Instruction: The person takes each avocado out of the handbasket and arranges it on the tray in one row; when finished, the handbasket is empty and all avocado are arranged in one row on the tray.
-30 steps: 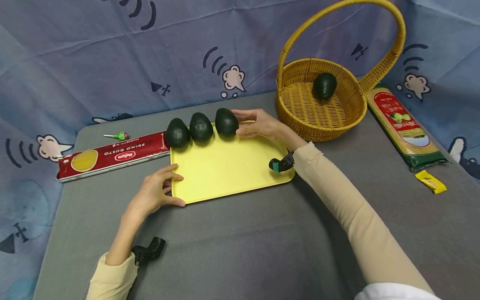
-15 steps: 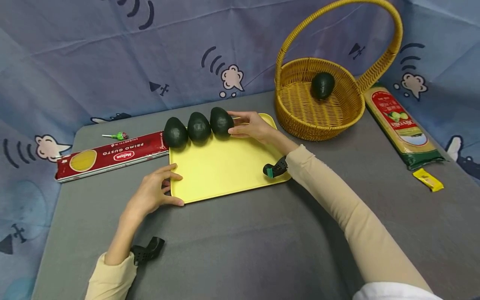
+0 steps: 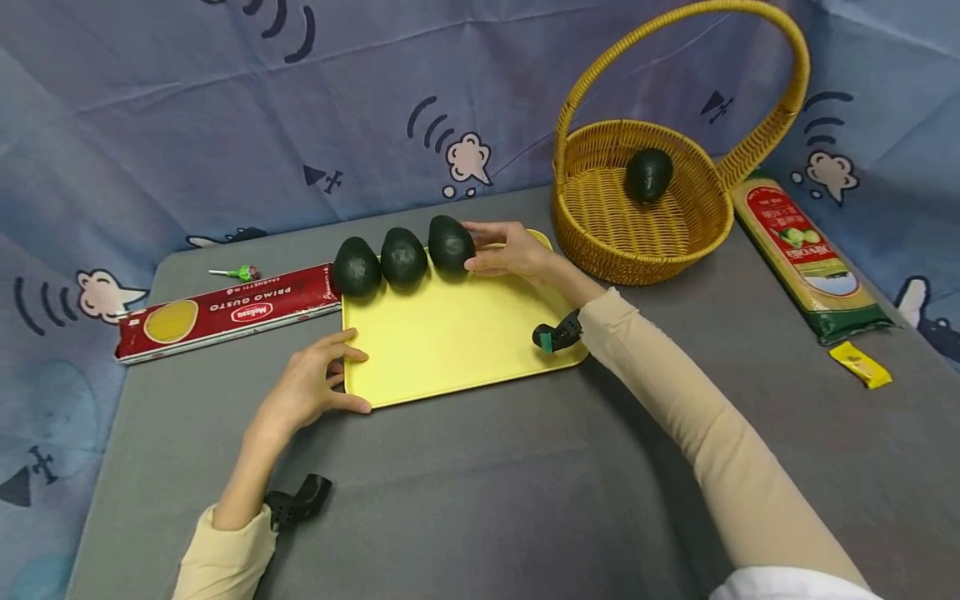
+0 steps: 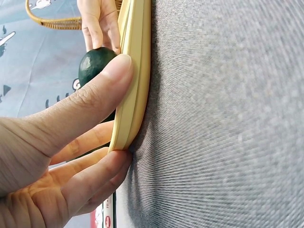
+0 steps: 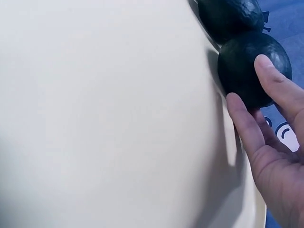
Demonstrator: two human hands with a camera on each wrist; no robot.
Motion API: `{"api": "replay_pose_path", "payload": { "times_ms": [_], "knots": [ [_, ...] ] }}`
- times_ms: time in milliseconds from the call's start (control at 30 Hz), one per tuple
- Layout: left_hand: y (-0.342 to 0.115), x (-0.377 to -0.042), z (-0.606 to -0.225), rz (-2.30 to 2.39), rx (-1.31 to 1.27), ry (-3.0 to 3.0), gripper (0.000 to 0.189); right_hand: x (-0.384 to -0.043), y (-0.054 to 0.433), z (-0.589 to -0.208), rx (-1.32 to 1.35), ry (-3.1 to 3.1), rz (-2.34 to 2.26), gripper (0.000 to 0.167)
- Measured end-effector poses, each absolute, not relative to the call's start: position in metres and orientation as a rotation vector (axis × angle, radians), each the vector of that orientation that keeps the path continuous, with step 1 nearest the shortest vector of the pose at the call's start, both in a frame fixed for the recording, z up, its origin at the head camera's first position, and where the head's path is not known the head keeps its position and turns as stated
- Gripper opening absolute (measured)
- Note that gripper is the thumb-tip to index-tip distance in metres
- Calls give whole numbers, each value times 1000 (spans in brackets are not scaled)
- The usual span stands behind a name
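Observation:
A row of three dark green avocados lies along the far edge of a yellow tray (image 3: 450,342) in the head view. My right hand (image 3: 513,252) holds the rightmost avocado (image 3: 450,247) by its right side; in the right wrist view the thumb lies on top and the other fingertips sit lower against it. Left of it are the middle avocado (image 3: 404,260) and the left avocado (image 3: 357,268). My left hand (image 3: 303,383) grips the tray's near left corner, thumb and fingers on the rim in the left wrist view.
A wicker basket (image 3: 641,267) with a tall handle stands at the back right, one avocado (image 3: 648,175) inside. Beside it lie a pasta bag (image 3: 810,250) and a small yellow packet (image 3: 860,364). On the left are a red spaghetti pack (image 3: 228,312) and a lollipop (image 3: 243,272).
My right hand has shifted slightly left with the rightmost avocado, bringing it a little closer to the middle one. My left hand has stayed on the tray corner.

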State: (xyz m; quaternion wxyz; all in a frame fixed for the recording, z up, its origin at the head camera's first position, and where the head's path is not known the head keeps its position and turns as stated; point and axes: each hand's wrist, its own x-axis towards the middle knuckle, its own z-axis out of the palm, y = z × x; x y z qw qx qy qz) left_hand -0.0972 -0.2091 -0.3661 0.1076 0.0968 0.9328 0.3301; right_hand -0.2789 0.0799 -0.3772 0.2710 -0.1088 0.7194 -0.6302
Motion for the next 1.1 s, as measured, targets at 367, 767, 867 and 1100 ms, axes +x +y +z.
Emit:
{"api": "replay_pose_path", "payload": {
  "times_ms": [367, 767, 867, 1100],
  "knots": [
    [-209, -98, -366, 951, 308, 2766, 60, -279, 87, -370, -288, 1974, -1663, 76],
    [-207, -97, -362, 950, 262, 2729, 61, -278, 96, -369, -307, 1957, -1679, 73],
    [-207, -97, -362, 945, 260, 2731, 61, -272, 102, -365, -372, 1988, -1665, 71],
    [-207, -96, -362, 957, 282, 2746, 60, -256, 122, -351, -459, 2068, -1647, 66]
  ]
}}
